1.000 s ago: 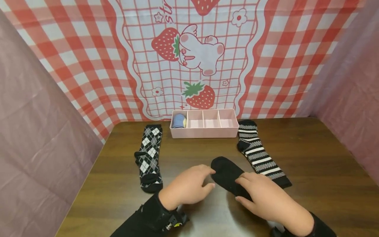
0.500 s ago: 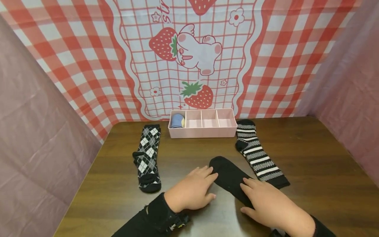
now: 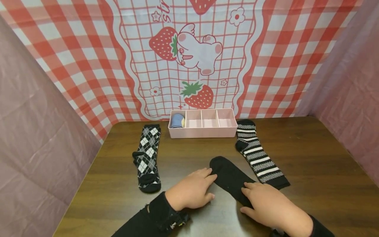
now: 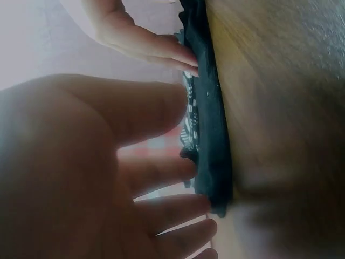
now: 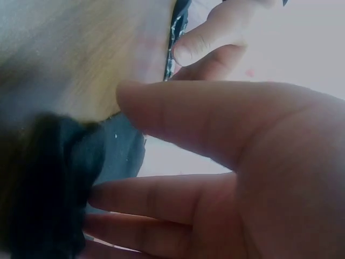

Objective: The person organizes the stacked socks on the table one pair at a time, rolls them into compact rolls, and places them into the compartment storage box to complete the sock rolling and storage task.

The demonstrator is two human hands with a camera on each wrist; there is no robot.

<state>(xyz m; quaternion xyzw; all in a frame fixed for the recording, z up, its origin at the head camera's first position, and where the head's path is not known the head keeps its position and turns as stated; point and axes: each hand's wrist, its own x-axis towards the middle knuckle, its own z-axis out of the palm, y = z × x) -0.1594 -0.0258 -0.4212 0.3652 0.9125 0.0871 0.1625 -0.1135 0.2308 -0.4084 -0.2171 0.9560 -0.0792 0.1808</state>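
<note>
A plain black sock (image 3: 231, 179) lies flat and slanted on the table between my hands. The fingertips of my left hand (image 3: 192, 189) touch its far left end, fingers straight and thumb apart. Over its near right end, my right hand (image 3: 267, 204) rests with extended fingers on the cloth, hiding that end. In the left wrist view the sock (image 4: 213, 135) runs as a thin dark band past the fingertips. The right wrist view shows the sock's bunched cloth (image 5: 59, 178) by the fingers, with the thumb held away.
A pink divided box (image 3: 204, 133) stands at the back, with a rolled blue sock (image 3: 177, 121) in its leftmost compartment. An argyle sock (image 3: 149, 148) lies on the left, a striped sock (image 3: 260, 156) on the right. A checked cloth (image 3: 275, 65) hangs behind the wooden table (image 3: 183, 154).
My right hand has shifted slightly nearer and its fingers have straightened over the black sock. The left fingers have spread onto the sock's far end. The sock lies flatter.
</note>
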